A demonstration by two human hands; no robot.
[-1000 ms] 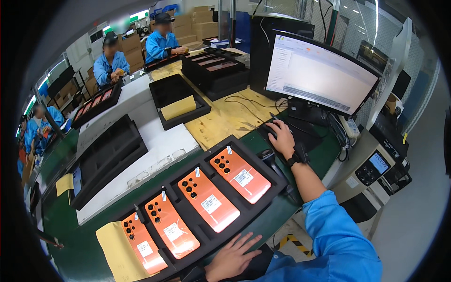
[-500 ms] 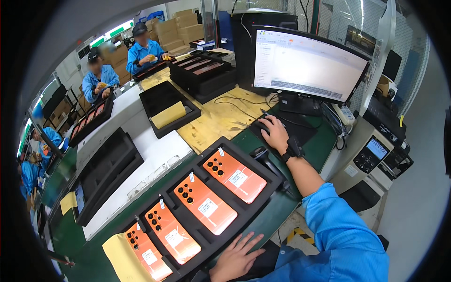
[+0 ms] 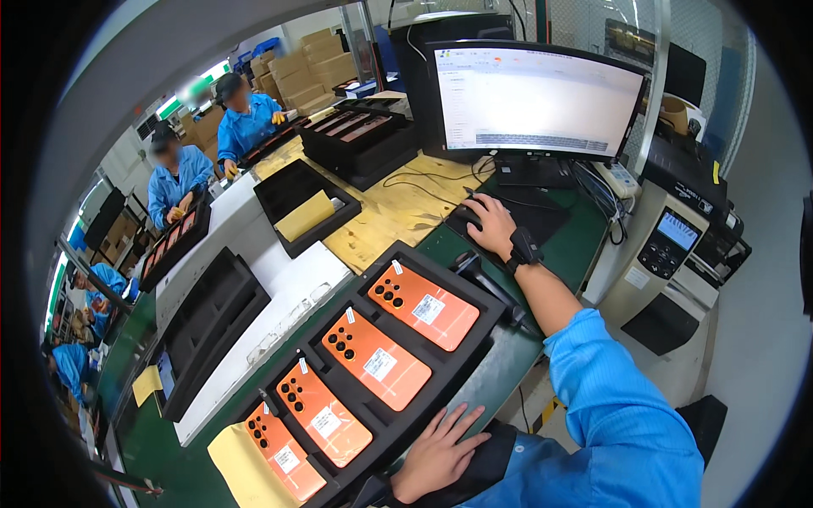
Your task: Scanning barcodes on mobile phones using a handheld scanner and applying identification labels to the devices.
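Observation:
My right hand (image 3: 493,227) is curled over a dark computer mouse, mostly hidden beneath it, on a black mouse pad (image 3: 542,222). A dark band with a small device circles that wrist. My left hand (image 3: 442,455) lies flat with fingers spread, holding nothing, at the near edge of a black foam tray (image 3: 345,385). Several orange phones lie in its slots, backs up, among them one at the right end (image 3: 423,306) and one in the middle (image 3: 378,361). Each carries a white label and a small tab by its cameras. A yellow sheet (image 3: 250,466) overlaps the leftmost phone.
A handheld scanner (image 3: 491,292) lies between the tray and my right forearm. The monitor (image 3: 542,102) stands behind the mouse pad, a label printer (image 3: 656,254) to the right. Black trays (image 3: 305,207) sit across the bench. Co-workers in blue (image 3: 246,127) work at the far left.
The view has shifted slightly, so the bench sits a little differently in the picture. My hands keep their places. A co-worker at the far left has lowered one hand toward the bench.

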